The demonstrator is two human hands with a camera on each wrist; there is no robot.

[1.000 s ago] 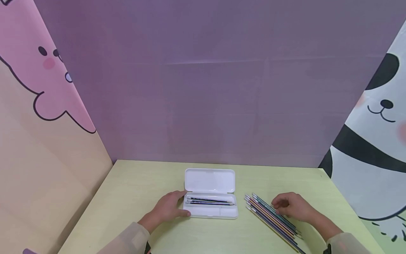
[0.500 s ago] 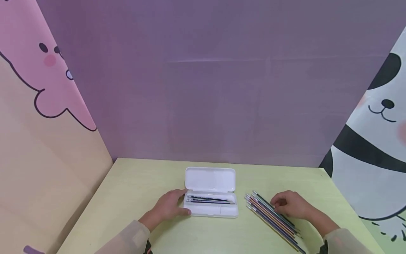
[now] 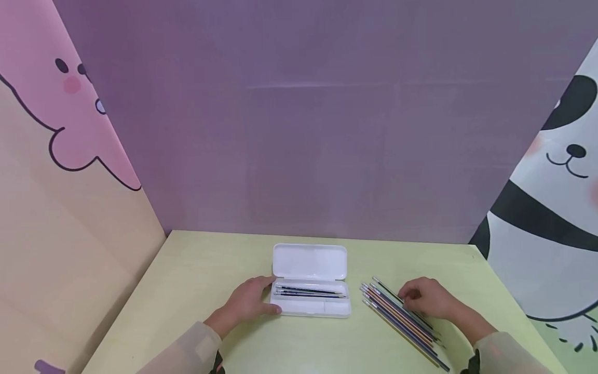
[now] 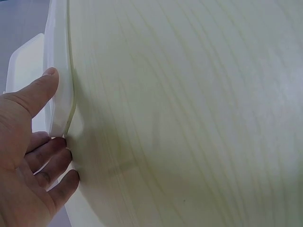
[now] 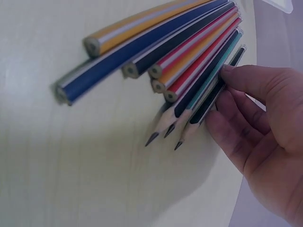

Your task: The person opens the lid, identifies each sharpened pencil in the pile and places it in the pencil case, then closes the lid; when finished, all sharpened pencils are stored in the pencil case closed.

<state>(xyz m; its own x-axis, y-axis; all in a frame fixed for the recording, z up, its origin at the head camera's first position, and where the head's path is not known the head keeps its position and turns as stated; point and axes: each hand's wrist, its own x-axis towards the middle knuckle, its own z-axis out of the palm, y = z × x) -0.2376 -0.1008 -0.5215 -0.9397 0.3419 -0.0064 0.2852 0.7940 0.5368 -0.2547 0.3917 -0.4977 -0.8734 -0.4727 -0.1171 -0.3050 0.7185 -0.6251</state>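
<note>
Head view: my right fingers (image 3: 411, 285) pinch one pencil (image 3: 383, 285), now parting from the bundle (image 3: 391, 311), singled out; my left fingers (image 3: 262, 282) grip the case (image 3: 299, 307).

We log a plain white case (image 3: 310, 261) on a pale yellow, faintly grained table (image 3: 210, 259). Pencils: we see orange, white-striped (image 5: 142, 26); blue (image 5: 142, 48); red, white-striped (image 5: 193, 42); green with black (image 5: 214, 72). Backdrop (image 3: 327, 145) purple; left, pink figure (image 3: 70, 124) on beige; right, black-and-white panda (image 3: 560, 202), rosy-cheeked.
</note>
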